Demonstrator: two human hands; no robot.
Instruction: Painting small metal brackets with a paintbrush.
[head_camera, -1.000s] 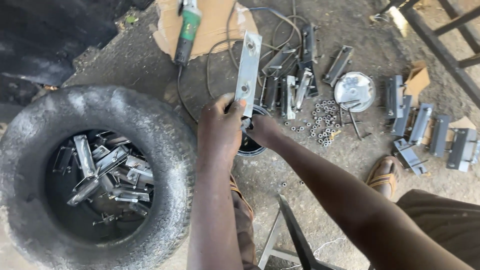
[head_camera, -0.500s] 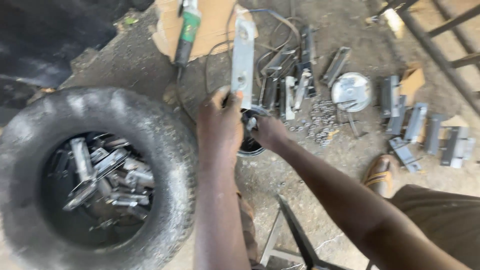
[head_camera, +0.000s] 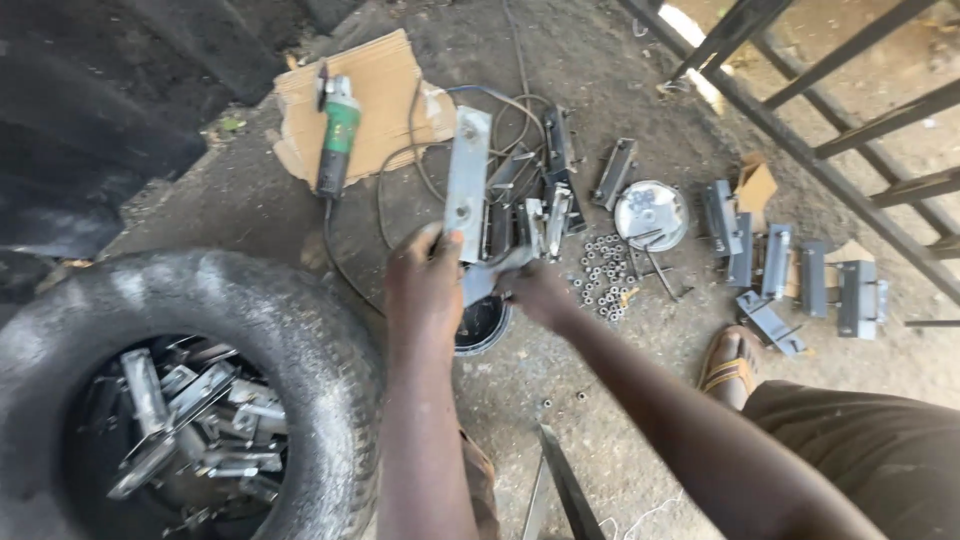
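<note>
Fingers (head_camera: 432, 243) round metal bracket (head_camera: 467, 185) (base hidden)

We look down on a rough, dusty concrete floor (head_camera: 560, 420), grey and stained, with grit scattered across it. At the upper left a dark tarp (head_camera: 90, 110) or sheet covers the ground in shadow. Along the upper right runs a dark metal railing (head_camera: 800, 130), with sunlit sandy ground (head_camera: 890, 50) beyond its bars. Daylight falls from that side, bright past the railing and softer over the floor.
</note>
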